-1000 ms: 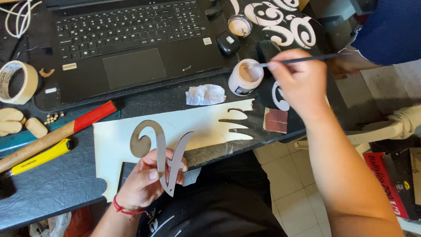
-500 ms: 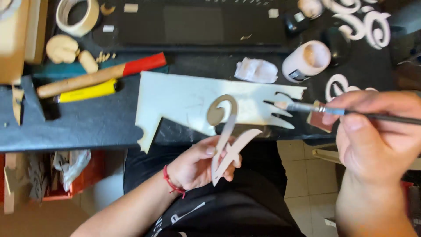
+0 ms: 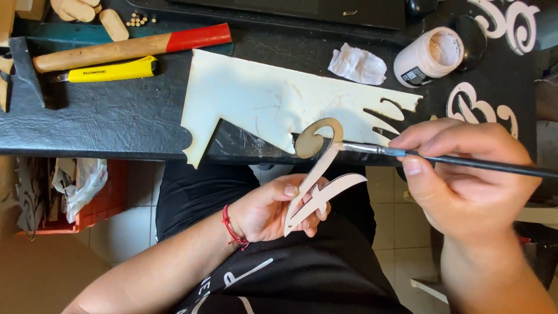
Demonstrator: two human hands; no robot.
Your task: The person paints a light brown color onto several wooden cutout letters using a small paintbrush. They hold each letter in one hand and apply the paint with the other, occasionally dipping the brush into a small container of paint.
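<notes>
My left hand [image 3: 268, 208] grips the lower end of a thin wooden cutout [image 3: 319, 173] shaped like a curly letter, held upright over my lap. My right hand [image 3: 465, 177] pinches a dark-handled paintbrush [image 3: 465, 161]; its tip touches the cutout just below the curl at the top. An open white paint jar [image 3: 429, 56] stands on the black table [image 3: 110, 119] at the upper right. A pale cut board [image 3: 261, 99] lies flat on the table behind the cutout.
A hammer with a red-tipped wooden handle [image 3: 131, 46] and a yellow utility knife [image 3: 113, 71] lie at the upper left. A crumpled tissue [image 3: 357, 64] sits beside the jar. White painted cutouts [image 3: 482, 107] lie at the right. An orange crate [image 3: 99, 200] stands on the floor.
The view has dropped from the table toward my lap. My right hand brought the brush from the paint jar down to the cutout, which my left hand lifted off the table.
</notes>
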